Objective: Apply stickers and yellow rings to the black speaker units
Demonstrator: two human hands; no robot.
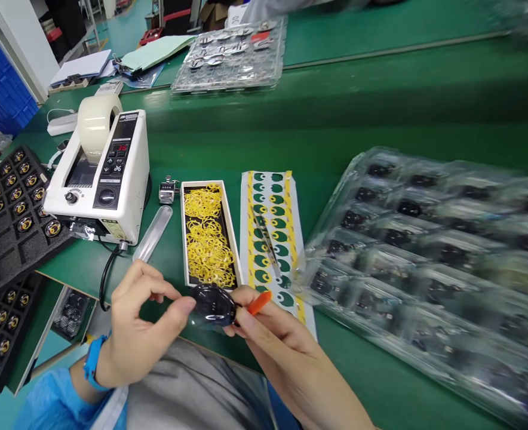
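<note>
1. Over the near edge of the smooth green bench (349, 128), just in front of the shallow white-rimmed box of yellow rings (184, 239), a glossy black oval piece (214, 304) is up in the air between two bare hands.
2. On its right end, the right hand (275, 340) has thumb and fingers pinching it firmly; a flat orange-red strip (259, 303) pokes out from that same grip, and what it belongs to I cannot tell.
3. At the other end comes the left hand (141, 325), thumb and forefinger drawn close together at the rim; whether they pinch the edge or some thin film there, I cannot tell.
4. The step in hand looks like fine two-handed work on that left edge, the right hand acting as the clamp.
5. The next move, I'd judge, calls for a steady right grip and a light, precise left fingertip.
6. And the lie of it: long axis running left to right, the right end slightly nearer the body, shiny face turned up; which end is its front isn't clear.
</note>
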